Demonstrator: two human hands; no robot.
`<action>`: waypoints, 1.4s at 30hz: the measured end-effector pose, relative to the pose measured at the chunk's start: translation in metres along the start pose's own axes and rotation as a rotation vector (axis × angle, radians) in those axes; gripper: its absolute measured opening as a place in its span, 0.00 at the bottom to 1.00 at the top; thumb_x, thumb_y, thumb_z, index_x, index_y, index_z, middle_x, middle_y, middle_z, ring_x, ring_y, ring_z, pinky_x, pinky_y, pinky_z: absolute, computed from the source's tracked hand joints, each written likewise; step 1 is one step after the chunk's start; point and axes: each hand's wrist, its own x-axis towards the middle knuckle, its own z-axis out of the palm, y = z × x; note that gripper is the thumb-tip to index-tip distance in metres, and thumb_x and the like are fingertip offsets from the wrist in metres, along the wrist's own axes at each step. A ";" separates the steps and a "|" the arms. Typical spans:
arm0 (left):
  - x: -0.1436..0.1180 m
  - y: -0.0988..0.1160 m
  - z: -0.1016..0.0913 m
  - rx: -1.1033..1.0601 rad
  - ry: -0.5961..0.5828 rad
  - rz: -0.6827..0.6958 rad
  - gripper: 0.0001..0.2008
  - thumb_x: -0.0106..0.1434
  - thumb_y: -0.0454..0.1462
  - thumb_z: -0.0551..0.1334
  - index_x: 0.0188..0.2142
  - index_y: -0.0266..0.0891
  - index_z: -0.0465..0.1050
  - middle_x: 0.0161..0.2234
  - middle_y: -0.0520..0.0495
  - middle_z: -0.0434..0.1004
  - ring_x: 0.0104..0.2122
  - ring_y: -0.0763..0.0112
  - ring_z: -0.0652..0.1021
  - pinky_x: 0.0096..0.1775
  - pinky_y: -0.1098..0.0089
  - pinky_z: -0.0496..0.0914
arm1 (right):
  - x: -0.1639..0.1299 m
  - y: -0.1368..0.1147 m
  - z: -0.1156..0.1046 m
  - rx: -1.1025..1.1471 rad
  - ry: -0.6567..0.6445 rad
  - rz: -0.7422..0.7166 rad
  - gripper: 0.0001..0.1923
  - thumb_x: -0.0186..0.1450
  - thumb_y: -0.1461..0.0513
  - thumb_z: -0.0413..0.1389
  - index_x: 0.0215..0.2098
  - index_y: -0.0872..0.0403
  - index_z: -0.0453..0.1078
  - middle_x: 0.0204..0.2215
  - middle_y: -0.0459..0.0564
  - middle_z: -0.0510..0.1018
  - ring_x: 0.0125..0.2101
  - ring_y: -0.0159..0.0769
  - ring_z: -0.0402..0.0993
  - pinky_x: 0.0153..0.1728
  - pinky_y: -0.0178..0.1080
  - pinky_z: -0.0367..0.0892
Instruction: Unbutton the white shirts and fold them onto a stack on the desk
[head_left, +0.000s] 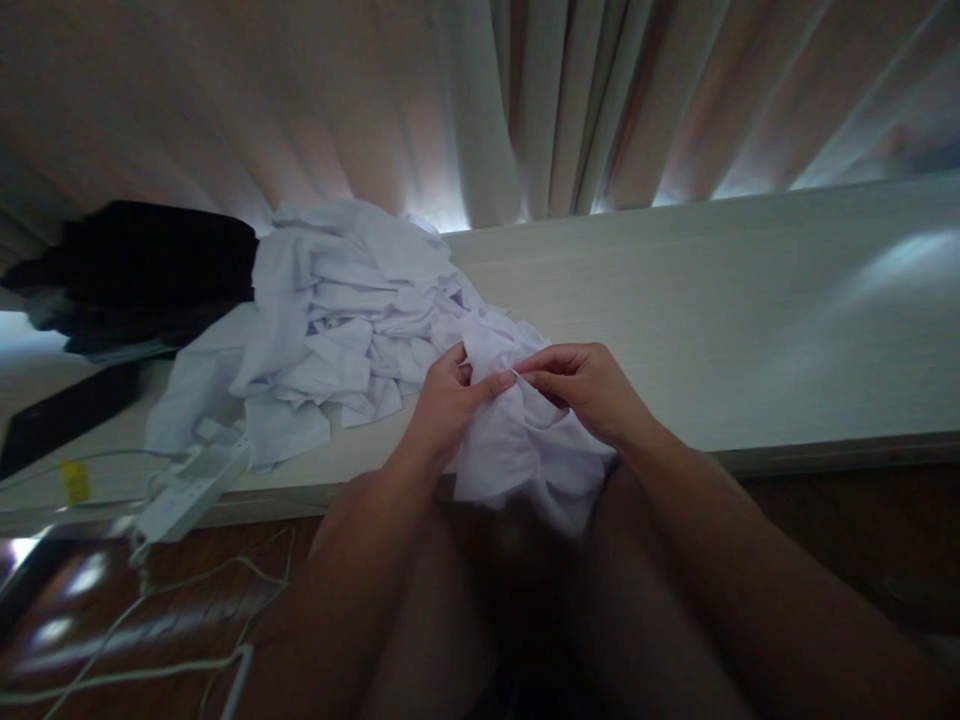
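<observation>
This looks like a room in a home or hotel: long beige curtains [525,100] hang behind a pale wooden bench [712,310] heaped with white laundry [337,320], beside a white power strip [191,490], above dark wood flooring [862,530].

Two hands, the left hand [450,405] and the right hand [581,385], both pinching one white garment [517,450] at the counter's [675,320] front edge. One heap of white clothes [337,310] toward the left end, one dark bundle [142,270] at the far left corner, one white power strip [191,485], one yellow tag [75,480].
</observation>
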 end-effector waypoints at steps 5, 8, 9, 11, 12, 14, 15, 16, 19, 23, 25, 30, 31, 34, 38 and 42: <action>-0.003 0.003 0.007 0.034 0.080 0.012 0.19 0.53 0.37 0.71 0.45 0.38 0.74 0.36 0.46 0.83 0.31 0.66 0.82 0.32 0.70 0.75 | 0.001 0.000 0.006 -0.073 0.061 -0.059 0.12 0.57 0.56 0.66 0.35 0.55 0.81 0.24 0.46 0.78 0.22 0.29 0.68 0.21 0.32 0.61; -0.005 0.007 0.010 0.064 0.130 0.041 0.15 0.54 0.36 0.70 0.41 0.38 0.73 0.32 0.48 0.82 0.29 0.69 0.80 0.32 0.72 0.74 | 0.003 0.005 0.008 -0.065 0.077 -0.133 0.11 0.58 0.56 0.66 0.36 0.54 0.80 0.32 0.49 0.82 0.31 0.34 0.76 0.32 0.35 0.70; -0.005 0.007 0.011 0.070 0.143 0.053 0.14 0.54 0.36 0.70 0.40 0.39 0.73 0.32 0.49 0.82 0.28 0.70 0.80 0.31 0.72 0.74 | 0.004 0.007 0.009 -0.057 0.083 -0.150 0.11 0.58 0.56 0.66 0.36 0.54 0.80 0.33 0.50 0.83 0.33 0.35 0.77 0.35 0.37 0.71; -0.006 0.007 0.013 0.080 0.164 0.071 0.13 0.55 0.37 0.69 0.40 0.40 0.73 0.31 0.50 0.82 0.28 0.70 0.80 0.30 0.73 0.73 | 0.005 0.009 0.011 -0.053 0.097 -0.164 0.11 0.58 0.56 0.66 0.37 0.53 0.80 0.34 0.50 0.83 0.35 0.37 0.78 0.38 0.38 0.72; -0.007 0.006 0.014 0.082 0.173 0.070 0.14 0.55 0.37 0.69 0.41 0.40 0.74 0.32 0.49 0.82 0.28 0.70 0.80 0.30 0.73 0.73 | 0.005 0.010 0.011 -0.061 0.106 -0.167 0.11 0.58 0.56 0.66 0.37 0.53 0.80 0.34 0.50 0.83 0.35 0.37 0.78 0.38 0.39 0.72; -0.008 0.003 0.017 0.076 0.195 0.051 0.14 0.56 0.38 0.69 0.42 0.40 0.74 0.32 0.49 0.82 0.28 0.70 0.80 0.29 0.73 0.72 | 0.005 0.011 0.013 -0.078 0.123 -0.173 0.11 0.59 0.56 0.65 0.38 0.53 0.80 0.35 0.50 0.83 0.35 0.37 0.78 0.38 0.39 0.72; -0.008 0.002 0.018 0.071 0.209 0.035 0.13 0.57 0.38 0.69 0.42 0.39 0.75 0.31 0.49 0.82 0.28 0.70 0.79 0.28 0.73 0.71 | 0.004 0.011 0.013 -0.080 0.133 -0.174 0.11 0.59 0.56 0.65 0.38 0.53 0.80 0.35 0.50 0.83 0.35 0.37 0.78 0.38 0.39 0.72; -0.008 0.001 0.021 0.067 0.228 0.019 0.13 0.57 0.39 0.69 0.41 0.39 0.75 0.31 0.49 0.82 0.27 0.70 0.79 0.27 0.73 0.70 | 0.004 0.011 0.014 -0.077 0.141 -0.173 0.11 0.59 0.56 0.65 0.38 0.53 0.80 0.34 0.50 0.83 0.34 0.37 0.78 0.37 0.38 0.72; -0.011 -0.001 0.028 0.066 0.281 -0.021 0.09 0.59 0.41 0.68 0.36 0.38 0.76 0.28 0.50 0.80 0.25 0.72 0.76 0.25 0.74 0.67 | 0.003 0.011 0.015 -0.054 0.166 -0.165 0.11 0.59 0.57 0.65 0.38 0.53 0.80 0.33 0.50 0.83 0.33 0.36 0.78 0.35 0.38 0.71; -0.013 -0.003 0.030 0.127 0.257 -0.003 0.11 0.62 0.43 0.65 0.29 0.38 0.75 0.25 0.52 0.76 0.25 0.72 0.73 0.25 0.74 0.64 | 0.003 0.011 0.014 -0.074 0.186 -0.168 0.11 0.60 0.57 0.64 0.39 0.54 0.80 0.34 0.50 0.84 0.33 0.36 0.78 0.35 0.37 0.71; -0.013 -0.003 0.027 0.219 0.236 0.037 0.13 0.63 0.43 0.64 0.26 0.38 0.74 0.23 0.53 0.73 0.24 0.73 0.70 0.24 0.74 0.61 | 0.003 0.010 0.013 -0.131 0.190 -0.181 0.10 0.61 0.57 0.64 0.39 0.53 0.79 0.34 0.50 0.84 0.34 0.37 0.78 0.35 0.38 0.71; -0.012 0.001 0.017 0.463 0.219 0.121 0.17 0.63 0.40 0.62 0.19 0.39 0.67 0.17 0.56 0.61 0.22 0.74 0.62 0.24 0.72 0.54 | 0.000 0.005 0.016 -0.337 0.193 -0.243 0.09 0.63 0.57 0.63 0.39 0.52 0.79 0.34 0.49 0.83 0.33 0.36 0.78 0.36 0.38 0.70; -0.012 0.002 0.016 0.477 0.204 0.127 0.17 0.63 0.39 0.61 0.18 0.39 0.66 0.18 0.55 0.61 0.22 0.73 0.63 0.24 0.71 0.54 | -0.001 0.004 0.016 -0.375 0.194 -0.256 0.09 0.63 0.57 0.62 0.39 0.52 0.79 0.34 0.49 0.83 0.33 0.36 0.77 0.36 0.38 0.70; -0.013 0.005 0.017 0.482 0.148 0.139 0.17 0.65 0.38 0.58 0.19 0.40 0.67 0.19 0.54 0.62 0.23 0.71 0.64 0.25 0.70 0.56 | -0.002 0.003 0.017 -0.468 0.197 -0.294 0.07 0.63 0.59 0.62 0.39 0.51 0.79 0.34 0.48 0.83 0.32 0.36 0.77 0.35 0.38 0.69; -0.013 0.007 0.017 0.529 0.103 0.128 0.18 0.65 0.42 0.60 0.19 0.40 0.67 0.19 0.54 0.62 0.23 0.71 0.63 0.26 0.70 0.56 | -0.002 0.003 0.018 -0.558 0.204 -0.345 0.06 0.63 0.62 0.62 0.39 0.51 0.79 0.35 0.49 0.83 0.34 0.37 0.78 0.36 0.39 0.70; -0.009 0.004 0.011 0.506 0.071 0.066 0.17 0.62 0.44 0.63 0.20 0.39 0.70 0.19 0.54 0.65 0.22 0.72 0.65 0.26 0.70 0.57 | -0.003 0.004 0.019 -0.530 0.172 -0.334 0.07 0.63 0.63 0.61 0.40 0.51 0.79 0.36 0.48 0.83 0.34 0.37 0.78 0.36 0.39 0.71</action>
